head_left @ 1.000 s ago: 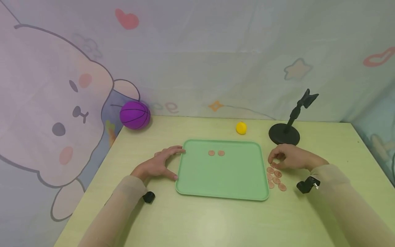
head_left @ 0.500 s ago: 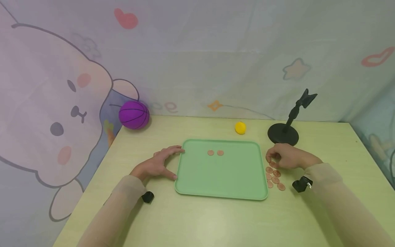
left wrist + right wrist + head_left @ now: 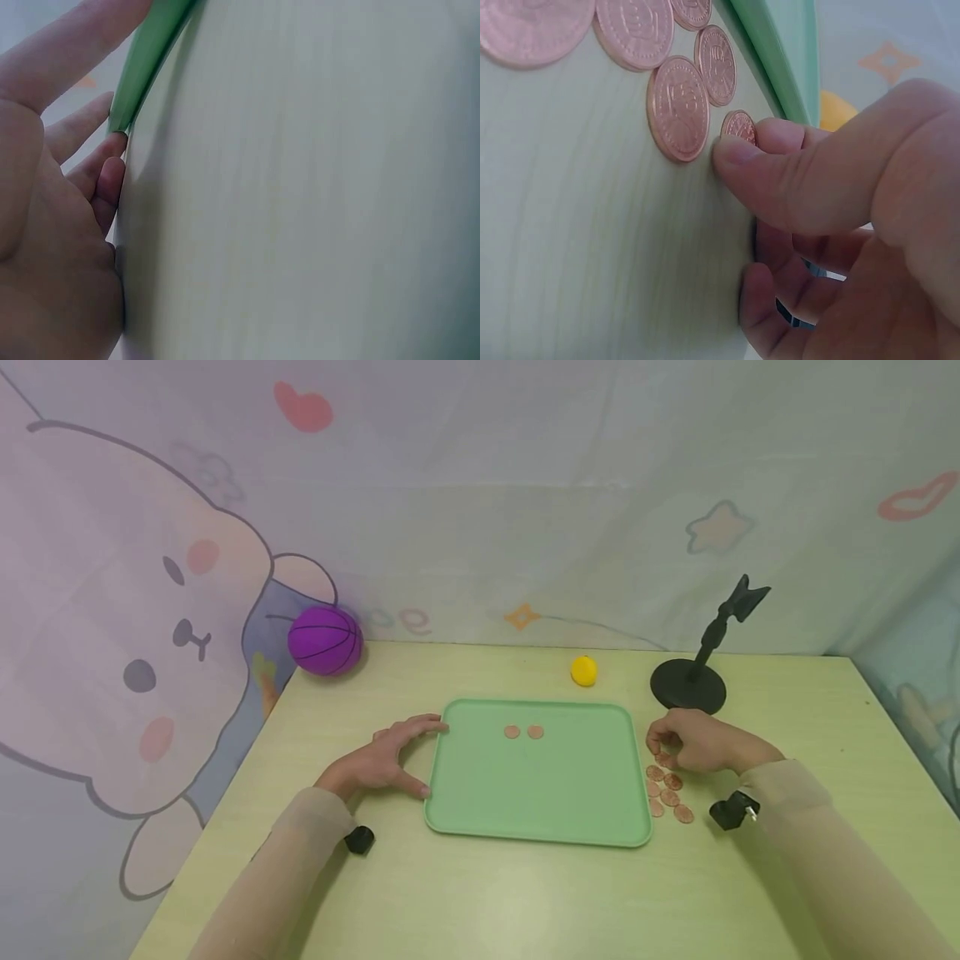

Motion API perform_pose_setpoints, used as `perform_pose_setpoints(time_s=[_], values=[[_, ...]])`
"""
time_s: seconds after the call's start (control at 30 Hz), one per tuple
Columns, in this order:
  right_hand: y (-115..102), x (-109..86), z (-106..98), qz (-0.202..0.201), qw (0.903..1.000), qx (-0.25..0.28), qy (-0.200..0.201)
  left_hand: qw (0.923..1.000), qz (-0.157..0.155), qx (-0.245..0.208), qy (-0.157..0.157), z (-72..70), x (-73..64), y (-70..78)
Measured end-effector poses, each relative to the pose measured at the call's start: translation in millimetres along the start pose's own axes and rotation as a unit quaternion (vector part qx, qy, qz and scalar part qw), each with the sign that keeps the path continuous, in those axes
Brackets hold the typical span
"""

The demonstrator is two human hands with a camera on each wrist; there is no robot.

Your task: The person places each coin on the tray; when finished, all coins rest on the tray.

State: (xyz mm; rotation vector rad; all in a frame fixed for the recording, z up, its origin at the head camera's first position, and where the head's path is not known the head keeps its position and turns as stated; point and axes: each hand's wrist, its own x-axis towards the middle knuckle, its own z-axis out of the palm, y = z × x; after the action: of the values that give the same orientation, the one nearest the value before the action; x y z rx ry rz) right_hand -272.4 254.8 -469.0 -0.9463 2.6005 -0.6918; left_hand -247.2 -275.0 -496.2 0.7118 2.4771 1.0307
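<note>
A light green tray (image 3: pixel 540 793) lies on the table, with two copper coins (image 3: pixel 536 732) side by side near its far edge. My left hand (image 3: pixel 378 764) is spread at the tray's left side, its thumb and fingertips touching the rim. Beyond the tray's right edge lies a group of several copper coins (image 3: pixel 670 797). Above the far end of that group, my right hand (image 3: pixel 697 742) has thumb and forefinger at one coin (image 3: pixel 739 124), pinching it by its edges. In the right wrist view, the thumb covers part of this coin, and its other fingers are curled.
A black stand (image 3: pixel 690 683) with a round base rises behind my right hand. At the back of the table are a small yellow ball (image 3: pixel 584 671) and a purple basketball (image 3: pixel 326 641). A printed cloth (image 3: pixel 465 510) hangs behind the table (image 3: pixel 480 893).
My right hand has shifted very slightly and its fingers have closed in on the coin at the far end of the group. The left hand stays at the tray.
</note>
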Motion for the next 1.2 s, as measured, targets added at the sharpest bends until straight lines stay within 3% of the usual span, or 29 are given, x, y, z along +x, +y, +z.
perform_pose_setpoints(time_s=[0.6, 0.77, 1.2], values=[[2, -7.0, 7, 0.011, 0.9989, -0.014, 0.043, 1.0, 0.0, 0.002, 0.001, -0.4, 0.1, -4.7], [3, -10.2, 8, 0.023, 0.999, -0.006, 0.038, 1.0, -0.004, 0.007, 0.0, 0.6, 1.1, -5.4], [-1, -17.4, 5, 0.009, 0.9989, 0.014, 0.044, 1.0, -0.006, 0.003, 0.0, -0.1, 0.4, -5.2]])
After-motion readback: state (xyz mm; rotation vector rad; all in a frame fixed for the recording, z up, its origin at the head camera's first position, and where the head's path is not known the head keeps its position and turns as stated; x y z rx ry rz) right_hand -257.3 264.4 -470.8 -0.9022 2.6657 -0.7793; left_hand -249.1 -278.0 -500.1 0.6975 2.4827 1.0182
